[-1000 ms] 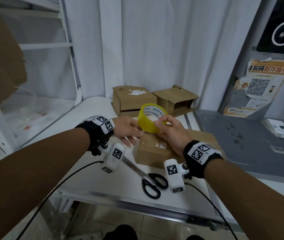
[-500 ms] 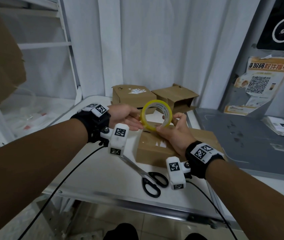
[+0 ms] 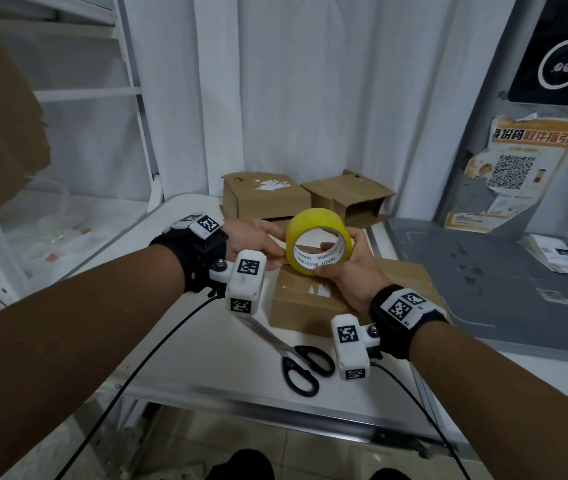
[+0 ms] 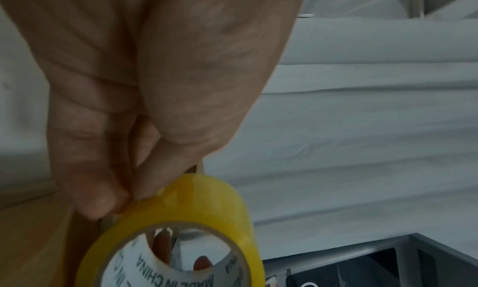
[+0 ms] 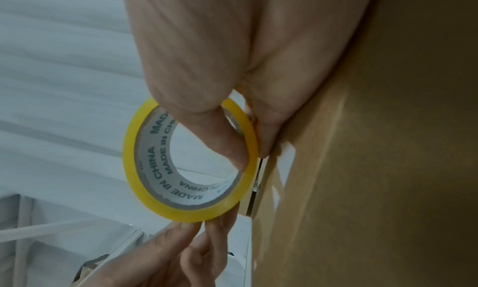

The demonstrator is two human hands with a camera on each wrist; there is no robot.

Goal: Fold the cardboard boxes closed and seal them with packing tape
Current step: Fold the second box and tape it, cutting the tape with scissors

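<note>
Showing only overhead: scissors (image 3: 296, 358) beside taped box (image 3: 310, 299).

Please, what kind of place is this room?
Probably a parcel packing or pickup point. Brown cardboard boxes stand on the white table, an orange poster with a QR code hangs on the grey wall, and both hands hold a yellow roll of packing tape.
</note>
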